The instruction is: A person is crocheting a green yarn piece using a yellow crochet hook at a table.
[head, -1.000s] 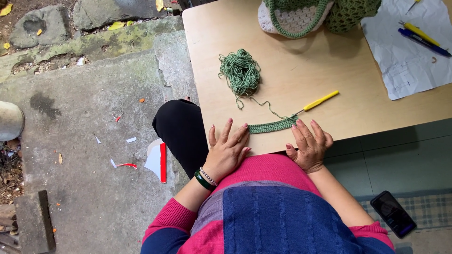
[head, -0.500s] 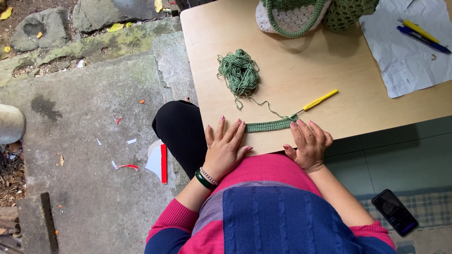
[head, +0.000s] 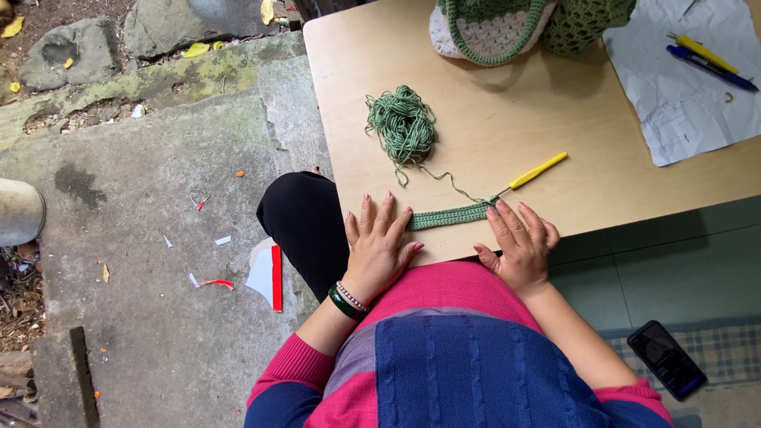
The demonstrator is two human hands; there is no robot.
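A narrow green crocheted strip [head: 449, 215] lies flat along the near edge of a light wooden table [head: 555, 119]. My left hand [head: 379, 247] rests palm down at the strip's left end, fingers spread. My right hand [head: 519, 242] lies flat at its right end, fingertips touching it. A yellow-handled crochet hook [head: 533, 172] sits at the strip's right end, pointing away to the right. A thread runs from the strip to a loose ball of green yarn [head: 402, 127] further back on the table.
A green and white crocheted bag [head: 507, 28] sits at the table's far edge. A sheet of white paper [head: 682, 87] with a yellow pen [head: 701, 52] and a blue pen [head: 709, 69] lies at the right. A phone [head: 667, 359] lies on the floor at lower right. Paper scraps litter the concrete at left.
Both hands have stayed flat at the two ends of the strip, with only a slight shift in the view. Nothing else has moved.
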